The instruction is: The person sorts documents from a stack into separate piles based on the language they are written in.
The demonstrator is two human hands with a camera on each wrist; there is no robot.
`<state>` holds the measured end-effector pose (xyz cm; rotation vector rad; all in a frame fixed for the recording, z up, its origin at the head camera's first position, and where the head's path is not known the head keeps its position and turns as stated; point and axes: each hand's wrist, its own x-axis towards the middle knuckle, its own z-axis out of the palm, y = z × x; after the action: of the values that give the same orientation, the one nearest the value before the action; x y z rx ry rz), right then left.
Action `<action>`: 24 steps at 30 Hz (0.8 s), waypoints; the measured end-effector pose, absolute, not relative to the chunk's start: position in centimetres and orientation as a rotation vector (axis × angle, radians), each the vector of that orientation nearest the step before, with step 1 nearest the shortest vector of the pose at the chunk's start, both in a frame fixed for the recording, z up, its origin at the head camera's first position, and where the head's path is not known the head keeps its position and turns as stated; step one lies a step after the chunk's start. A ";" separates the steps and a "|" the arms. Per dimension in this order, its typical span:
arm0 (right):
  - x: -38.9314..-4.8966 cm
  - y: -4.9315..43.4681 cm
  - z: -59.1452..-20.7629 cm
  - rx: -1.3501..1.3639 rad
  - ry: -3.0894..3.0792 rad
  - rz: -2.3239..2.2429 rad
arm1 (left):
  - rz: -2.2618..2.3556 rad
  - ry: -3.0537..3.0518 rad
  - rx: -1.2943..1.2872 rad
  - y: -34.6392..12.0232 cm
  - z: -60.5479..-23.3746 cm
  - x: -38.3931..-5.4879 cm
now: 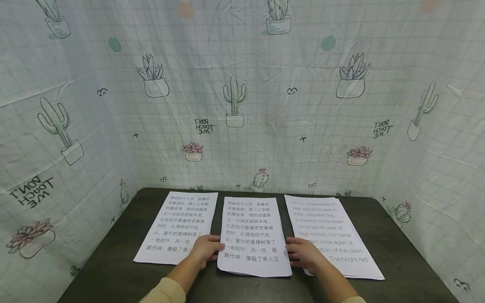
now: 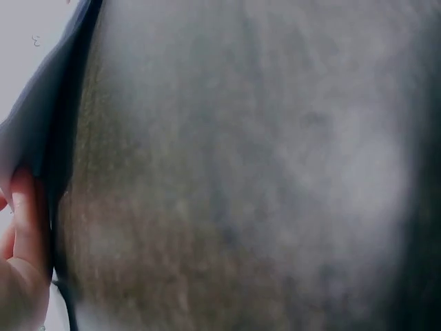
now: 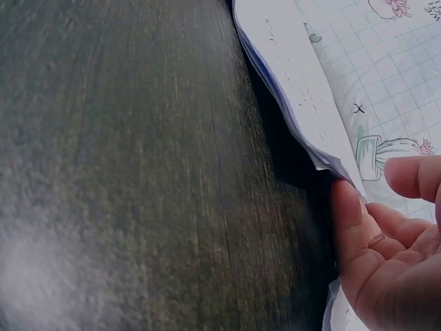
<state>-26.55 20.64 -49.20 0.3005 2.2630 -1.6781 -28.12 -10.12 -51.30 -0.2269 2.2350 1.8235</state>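
A stack of white paper (image 1: 251, 229) printed with Chinese characters lies in the middle of the dark table, between both hands. My left hand (image 1: 206, 251) touches its left edge near the lower corner. At the opposite edge, the fingers of my right hand (image 1: 305, 255) rest against the paper. In the right wrist view, fingertips meet the wavy edge of the layered sheets (image 3: 293, 83), while the thumb stands apart. The left wrist view shows a fairly straight finger (image 2: 26, 214) against the underside of a sheet (image 2: 48, 83); the other fingers are partly cut off.
On the left lies another Chinese-printed paper stack (image 1: 178, 223), partly behind my left hand. An English-printed stack (image 1: 326, 231) lies on the right, partly covered by my right hand. The dark table (image 1: 235, 290) is surrounded by a cactus-patterned curtain (image 1: 265, 105) at the back and sides.
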 end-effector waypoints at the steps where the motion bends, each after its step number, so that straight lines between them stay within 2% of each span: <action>1: -26.6 20.6 -49.3 0.297 2.267 -1.675 | 1.825 2.243 -0.235 -10.1 -51.3 -28.1; 11: -26.7 20.3 -49.9 0.287 2.293 -1.680 | 1.813 2.295 -0.312 -9.8 -51.4 -28.0; 24: -26.4 20.1 -50.2 0.250 2.315 -1.729 | 1.816 2.414 -0.243 -9.7 -51.5 -28.0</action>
<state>-26.41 20.09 -50.18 0.2501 2.3152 -1.7288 -27.95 -9.70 -51.47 -0.2426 2.4136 1.8161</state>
